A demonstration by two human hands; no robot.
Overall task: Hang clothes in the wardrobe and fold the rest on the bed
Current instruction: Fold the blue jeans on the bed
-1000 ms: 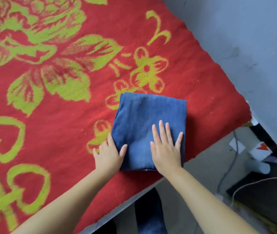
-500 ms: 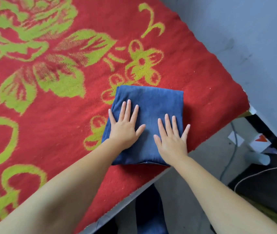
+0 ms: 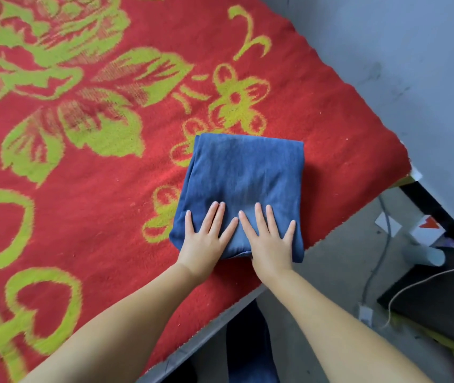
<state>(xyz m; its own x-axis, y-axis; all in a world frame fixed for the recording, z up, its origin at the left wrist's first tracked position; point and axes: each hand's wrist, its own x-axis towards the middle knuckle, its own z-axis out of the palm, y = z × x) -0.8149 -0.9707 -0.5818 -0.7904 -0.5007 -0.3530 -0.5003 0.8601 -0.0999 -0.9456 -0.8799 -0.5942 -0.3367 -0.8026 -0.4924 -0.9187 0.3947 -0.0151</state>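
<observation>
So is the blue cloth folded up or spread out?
Folded. The blue cloth is a small thick square on the red blanket, with both hands pressing it flat.

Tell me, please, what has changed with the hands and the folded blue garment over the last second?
The left hand moved from the folded blue garment's left edge onto its top, and now presses flat beside the right hand, thumbs nearly touching. Nothing was gripped or released. The right hand stayed flat on the garment, which remains folded near the edge of the red bedspread.

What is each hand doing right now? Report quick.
Left hand: open, flat on the folded blue garment.
Right hand: open, flat on it too.
</observation>
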